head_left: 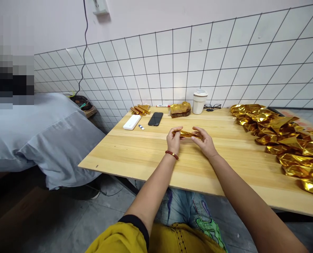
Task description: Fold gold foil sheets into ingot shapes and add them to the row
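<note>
Between my hands, just above the wooden table (146,147), is a narrow folded piece of gold foil (186,134). My left hand (174,137), with a beaded bracelet (171,154) at the wrist, is closed on the foil's left end. At its right end, my right hand (203,141) pinches the foil between thumb and fingers. Part of each end is hidden by the fingers. Beyond my hands lies a stack of gold foil sheets (181,110), and farther left a small pile of gold strips (141,110).
A white power bank (132,122), a black phone (155,119) and a small blue-and-white item (141,127) lie at the back left. Behind are a marker (163,105), a white cup (199,102) and glasses (212,106). Crumpled gold foil shapes (288,137) line the right. A person in grey (53,133) sits left.
</note>
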A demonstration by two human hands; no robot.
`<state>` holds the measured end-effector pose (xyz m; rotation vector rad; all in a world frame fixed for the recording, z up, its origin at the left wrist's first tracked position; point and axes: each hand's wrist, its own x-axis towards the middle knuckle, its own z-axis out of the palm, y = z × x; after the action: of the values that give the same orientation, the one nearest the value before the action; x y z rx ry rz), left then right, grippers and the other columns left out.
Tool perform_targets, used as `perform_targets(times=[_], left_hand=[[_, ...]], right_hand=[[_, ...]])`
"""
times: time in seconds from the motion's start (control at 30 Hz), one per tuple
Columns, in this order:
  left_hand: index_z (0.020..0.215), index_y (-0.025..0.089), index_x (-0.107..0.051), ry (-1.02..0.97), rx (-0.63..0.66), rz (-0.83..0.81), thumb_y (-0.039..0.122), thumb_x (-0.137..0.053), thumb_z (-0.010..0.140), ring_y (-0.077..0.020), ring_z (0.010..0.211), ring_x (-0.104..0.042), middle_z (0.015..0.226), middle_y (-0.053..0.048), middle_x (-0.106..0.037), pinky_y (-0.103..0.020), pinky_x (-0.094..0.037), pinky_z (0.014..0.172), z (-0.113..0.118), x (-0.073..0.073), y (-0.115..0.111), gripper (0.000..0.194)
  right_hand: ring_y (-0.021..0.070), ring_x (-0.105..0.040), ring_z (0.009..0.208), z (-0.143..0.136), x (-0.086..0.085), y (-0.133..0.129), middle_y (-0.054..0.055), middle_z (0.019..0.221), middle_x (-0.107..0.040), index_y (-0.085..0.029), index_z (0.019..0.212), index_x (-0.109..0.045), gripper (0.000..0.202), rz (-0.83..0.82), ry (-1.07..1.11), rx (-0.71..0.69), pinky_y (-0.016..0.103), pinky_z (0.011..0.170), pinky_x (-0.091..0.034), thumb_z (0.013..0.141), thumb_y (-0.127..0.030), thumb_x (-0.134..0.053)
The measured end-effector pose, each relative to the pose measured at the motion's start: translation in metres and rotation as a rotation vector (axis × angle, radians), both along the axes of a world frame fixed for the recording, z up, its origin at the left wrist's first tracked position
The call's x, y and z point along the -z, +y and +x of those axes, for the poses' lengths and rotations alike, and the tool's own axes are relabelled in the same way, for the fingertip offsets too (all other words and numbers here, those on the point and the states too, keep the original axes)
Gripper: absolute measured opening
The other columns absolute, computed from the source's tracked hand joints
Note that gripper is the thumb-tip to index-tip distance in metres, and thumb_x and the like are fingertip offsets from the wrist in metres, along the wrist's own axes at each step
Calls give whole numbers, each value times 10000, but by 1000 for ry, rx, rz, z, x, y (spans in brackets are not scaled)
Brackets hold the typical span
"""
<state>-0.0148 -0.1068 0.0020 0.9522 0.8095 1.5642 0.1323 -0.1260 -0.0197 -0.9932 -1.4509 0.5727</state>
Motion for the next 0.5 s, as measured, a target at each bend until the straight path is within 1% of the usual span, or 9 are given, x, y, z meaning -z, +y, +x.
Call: perform_targets(times=[0.13, 0.2, 0.27, 0.33, 0.4, 0.5], left_hand=[[844, 173, -675, 87, 27, 39, 161, -584, 769, -133, 794, -639, 1063, -69, -696, -211, -525, 589, 2, 1, -2, 120], [861, 168, -685, 108, 63, 50, 151, -585, 763, -138, 786, -638, 1020, -71, -696, -223, -530, 601, 2, 2, -3, 141], [875, 162, -688, 111, 105, 47, 149, -598, 750, -142, 790, -635, 987, -71, -692, -227, -530, 610, 3, 2, -4, 155], [900, 160, -680, 94, 147, 31, 147, -621, 724, -145, 804, -632, 1014, -71, -682, -226, -526, 612, 4, 3, -4, 186], [955, 165, -659, 62, 181, 1, 145, -645, 697, -145, 809, -632, 1082, -74, -666, -229, -523, 610, 5, 4, -3, 259], [1019, 170, -626, 25, 195, -60, 131, -669, 658, -149, 822, -632, 1135, -84, -650, -233, -518, 614, 6, 7, -2, 365]], right_hand=[[215, -661, 956, 0, 4, 5, 103, 1150, -661, -218, 1089, -677, 496, -115, 112, 63, 403, 916, -539, 677, -471, -782], [210, -679, 895, 0, 5, 7, 97, 1069, -698, -202, 1009, -704, 428, -183, 148, 70, 403, 904, -542, 671, -456, -777], [213, -690, 868, 0, 7, 8, 92, 1003, -725, -192, 942, -722, 359, -214, 164, 74, 410, 906, -538, 679, -433, -763], [219, -694, 874, 1, 8, 9, 84, 964, -739, -189, 900, -732, 309, -203, 169, 85, 413, 911, -535, 680, -406, -753], [222, -694, 885, 2, 9, 10, 77, 948, -744, -189, 881, -737, 277, -167, 160, 104, 411, 913, -532, 683, -382, -743], [220, -690, 886, 3, 11, 11, 72, 949, -741, -194, 873, -742, 244, -111, 124, 140, 401, 889, -538, 700, -366, -724]])
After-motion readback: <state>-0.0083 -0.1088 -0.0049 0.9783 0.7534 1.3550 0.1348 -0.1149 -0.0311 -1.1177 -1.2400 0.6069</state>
